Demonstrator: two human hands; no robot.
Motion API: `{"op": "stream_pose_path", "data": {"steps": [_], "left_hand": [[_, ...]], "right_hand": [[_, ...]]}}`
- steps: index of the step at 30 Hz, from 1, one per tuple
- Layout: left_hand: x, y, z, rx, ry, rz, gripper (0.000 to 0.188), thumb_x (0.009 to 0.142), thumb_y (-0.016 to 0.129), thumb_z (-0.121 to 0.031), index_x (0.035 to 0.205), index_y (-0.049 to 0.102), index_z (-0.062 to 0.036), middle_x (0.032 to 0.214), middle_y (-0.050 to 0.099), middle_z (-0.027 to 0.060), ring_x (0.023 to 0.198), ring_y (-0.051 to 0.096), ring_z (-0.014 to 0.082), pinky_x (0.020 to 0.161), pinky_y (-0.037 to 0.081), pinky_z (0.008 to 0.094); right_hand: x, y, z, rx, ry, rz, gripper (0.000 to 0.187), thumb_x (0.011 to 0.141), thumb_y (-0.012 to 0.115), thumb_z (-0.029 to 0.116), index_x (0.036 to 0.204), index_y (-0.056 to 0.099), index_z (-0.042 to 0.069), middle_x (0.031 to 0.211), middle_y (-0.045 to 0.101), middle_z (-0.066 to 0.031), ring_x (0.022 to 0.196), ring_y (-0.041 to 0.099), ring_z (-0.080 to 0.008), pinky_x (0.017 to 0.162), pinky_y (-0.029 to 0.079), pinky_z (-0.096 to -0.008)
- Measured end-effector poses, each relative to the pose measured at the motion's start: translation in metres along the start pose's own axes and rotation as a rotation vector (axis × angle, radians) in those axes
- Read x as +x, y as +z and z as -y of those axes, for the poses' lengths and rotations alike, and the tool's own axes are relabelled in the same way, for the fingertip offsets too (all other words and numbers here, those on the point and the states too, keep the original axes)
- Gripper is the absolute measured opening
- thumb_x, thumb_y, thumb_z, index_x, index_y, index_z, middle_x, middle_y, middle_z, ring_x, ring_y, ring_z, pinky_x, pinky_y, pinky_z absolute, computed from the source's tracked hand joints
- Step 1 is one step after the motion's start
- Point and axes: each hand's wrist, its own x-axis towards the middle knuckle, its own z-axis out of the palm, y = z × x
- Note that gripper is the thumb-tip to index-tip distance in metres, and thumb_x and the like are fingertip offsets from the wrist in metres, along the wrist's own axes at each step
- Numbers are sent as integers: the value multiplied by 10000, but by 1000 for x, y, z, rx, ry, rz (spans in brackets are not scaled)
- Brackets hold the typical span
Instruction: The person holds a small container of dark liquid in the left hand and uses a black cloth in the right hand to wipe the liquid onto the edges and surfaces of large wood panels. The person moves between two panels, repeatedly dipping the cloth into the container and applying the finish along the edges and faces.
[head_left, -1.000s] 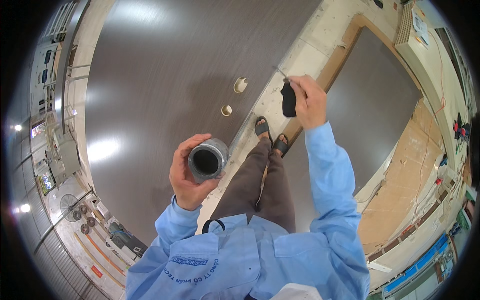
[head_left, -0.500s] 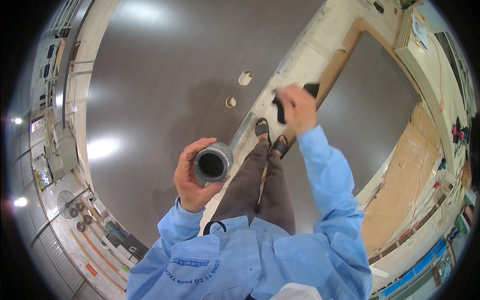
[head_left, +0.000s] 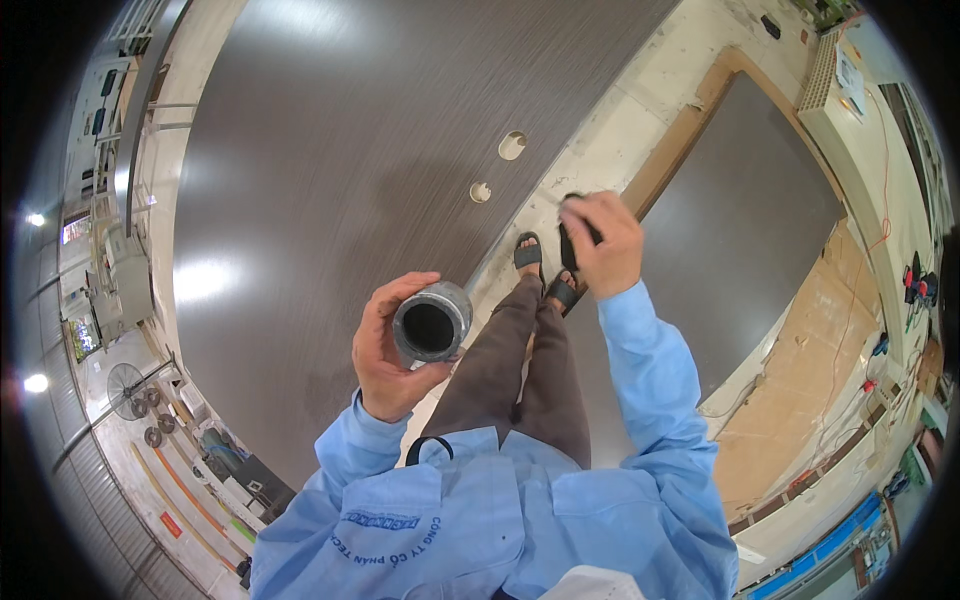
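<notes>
My left hand (head_left: 385, 355) is wrapped round an open grey cylindrical jar (head_left: 432, 326), its dark mouth turned up toward me. What the jar contains cannot be made out. Off to the right, my right hand (head_left: 608, 242) is closed on a limp black cloth (head_left: 577, 240), which hangs below the fingers. Both hands are held up in front of my body, apart from each other. Beyond them lies a large dark brown wood-grain panel (head_left: 330, 150) with an oval cutout (head_left: 512, 145) and a round hole (head_left: 480, 192) near its right edge.
A second dark panel (head_left: 750, 210) lies to the right, with brown cardboard (head_left: 795, 400) beside it. My sandalled feet (head_left: 527, 255) stand on the pale floor between the panels. A standing fan (head_left: 126, 391) is at the far left, and a red cable (head_left: 884, 200) runs along the right.
My right hand has moved slightly down with the black cloth, which now hangs closer under the fingers. My left hand keeps the jar nearly still, and the view has shifted a little.
</notes>
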Motion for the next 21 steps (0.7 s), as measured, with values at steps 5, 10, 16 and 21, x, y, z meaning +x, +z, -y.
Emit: {"op": "stream_pose_path", "data": {"steps": [5,10,16,21], "left_hand": [[-4,0,-1,42,1,-4,772,658,894,16,1367,591,-21,1406,652,181,1273,663,259,1111,514,389],[-8,1,0,20,5,-17,776,658,891,20,1372,591,-25,1409,650,180,1279,662,273,1118,511,400],[-8,3,-3,39,-8,-15,774,659,887,13,1374,594,-23,1409,649,175,1288,658,280,1122,508,406],[-11,1,-6,91,-3,-19,770,660,886,9,1373,597,-24,1408,651,177,1285,660,277,1120,509,405]], "right_hand": [[-7,-2,-11,-96,33,15,158,855,814,27,1003,784,76,937,690,-92,825,703,-284,727,566,-370],[-6,-3,-10,-7,-155,-12,156,865,803,34,1013,782,80,952,691,-94,813,696,-289,727,568,-366],[-17,2,11,-18,-81,150,185,842,800,8,1010,779,83,954,687,-86,831,717,-284,720,571,-369],[-29,3,10,59,-96,83,197,846,801,12,1023,786,96,966,690,-88,807,714,-285,702,570,-359]]}}
